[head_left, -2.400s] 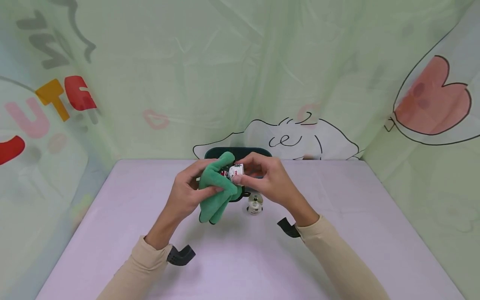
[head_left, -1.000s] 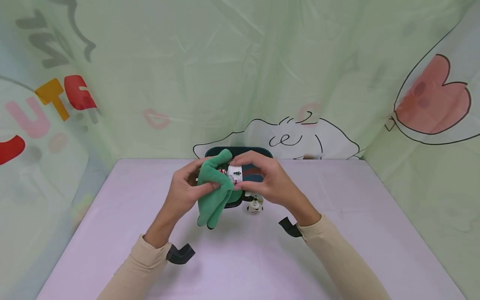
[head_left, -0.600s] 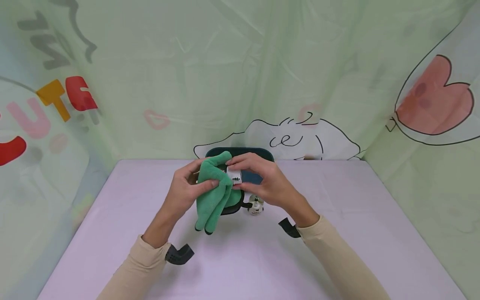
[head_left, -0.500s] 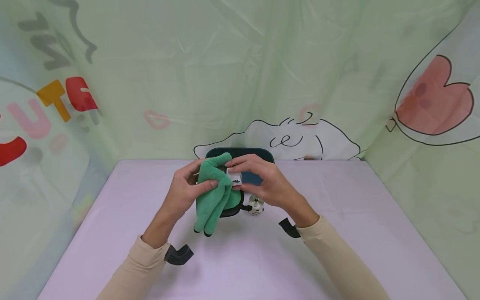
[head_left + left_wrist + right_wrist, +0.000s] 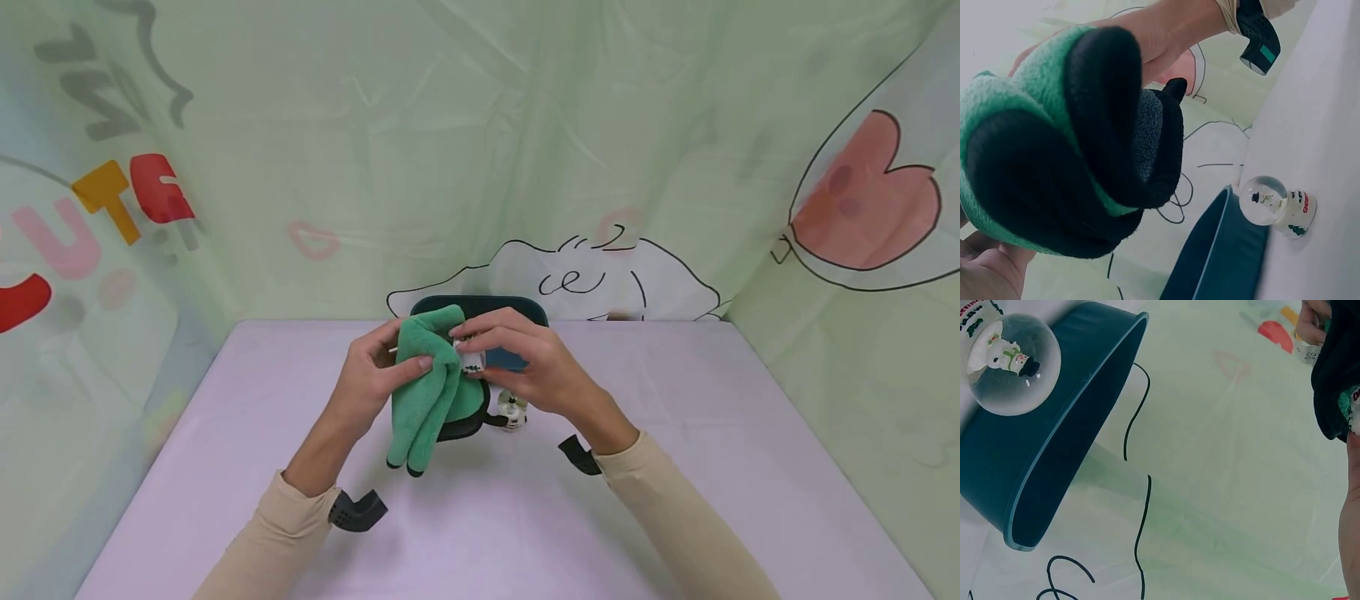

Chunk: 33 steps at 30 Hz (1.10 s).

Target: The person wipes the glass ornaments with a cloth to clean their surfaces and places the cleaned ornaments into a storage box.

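My left hand (image 5: 367,375) grips a green cloth (image 5: 423,400) with dark edging, thumb on its near face. The cloth wraps a small snow globe, whose white printed base (image 5: 472,362) sticks out on the right; its ball is hidden in the folds. With thumb and fingertips my right hand (image 5: 536,358) pinches that base. In the left wrist view, the folded cloth (image 5: 1029,156) covers most of the hand. Just below both hands, a second snow globe (image 5: 512,412) with a snowman inside stands upright on the table, touched by neither.
Behind the hands stands a dark teal tub (image 5: 504,357), partly covered by them. The second globe is in front of it. A pale lilac table (image 5: 637,517) lies below, with printed curtains (image 5: 337,167) at the back and sides.
The globe's base has turned in my right fingers, its print shifting from lettering to a tree and then onward. The cloth's lower corners hang further down, and more dark edging shows.
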Available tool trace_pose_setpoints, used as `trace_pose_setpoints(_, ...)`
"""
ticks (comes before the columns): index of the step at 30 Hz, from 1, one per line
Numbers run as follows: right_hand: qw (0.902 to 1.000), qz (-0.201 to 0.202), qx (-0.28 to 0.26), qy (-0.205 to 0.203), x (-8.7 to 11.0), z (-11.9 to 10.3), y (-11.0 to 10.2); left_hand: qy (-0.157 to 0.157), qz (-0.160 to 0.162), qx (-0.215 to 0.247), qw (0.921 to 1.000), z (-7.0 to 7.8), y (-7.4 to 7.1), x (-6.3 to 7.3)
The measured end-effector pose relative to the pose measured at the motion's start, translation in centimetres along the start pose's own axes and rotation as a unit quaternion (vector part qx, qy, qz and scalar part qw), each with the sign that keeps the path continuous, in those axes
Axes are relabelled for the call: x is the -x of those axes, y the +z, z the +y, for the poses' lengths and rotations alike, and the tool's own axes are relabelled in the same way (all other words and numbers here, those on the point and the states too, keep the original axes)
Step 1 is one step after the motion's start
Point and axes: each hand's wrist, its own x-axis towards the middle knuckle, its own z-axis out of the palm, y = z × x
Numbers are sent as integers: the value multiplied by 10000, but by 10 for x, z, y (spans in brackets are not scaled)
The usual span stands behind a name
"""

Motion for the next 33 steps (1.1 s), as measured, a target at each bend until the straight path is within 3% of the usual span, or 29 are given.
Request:
trace_pose_setpoints(16, 9995, 87, 70, -282, -1, 1, 1, -31, 3, 49, 10000, 1, 1, 1)
trace_pose_setpoints(33, 9999, 61, 111, 36, 1, 1, 2, 109, -155, -141, 9997, 1, 3, 2)
